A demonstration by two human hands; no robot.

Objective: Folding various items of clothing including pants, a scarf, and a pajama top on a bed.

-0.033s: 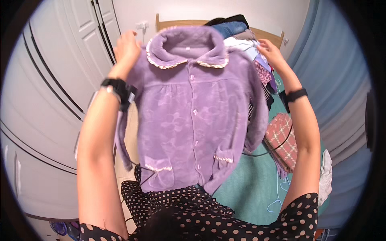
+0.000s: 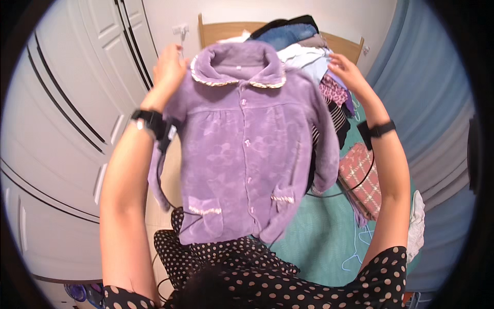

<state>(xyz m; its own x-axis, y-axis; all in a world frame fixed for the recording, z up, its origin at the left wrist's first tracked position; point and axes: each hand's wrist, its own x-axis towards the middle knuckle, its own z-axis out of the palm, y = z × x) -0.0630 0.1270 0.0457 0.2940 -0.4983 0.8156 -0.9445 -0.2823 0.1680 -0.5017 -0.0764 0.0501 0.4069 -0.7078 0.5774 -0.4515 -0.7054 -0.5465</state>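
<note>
Purple jacket (image 2: 236,149): right fingers (image 2: 336,56) half-curled beside it; can't tell whether left fingers (image 2: 171,53) grip it.

The jacket (image 2: 221,149) is matt, plush cloth, the headboard (image 2: 218,30) smooth wood, the wardrobe doors (image 2: 77,103) smooth

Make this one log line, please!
purple jacket: front showing; left hand: near one shoulder; right hand: near other shoulder; clothes pile: behind

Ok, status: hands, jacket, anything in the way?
Left hand by purple jacket, right hand at its other side; grips unclear. Jacket spread, front showing. Dark cable crosses its lower left.
</note>
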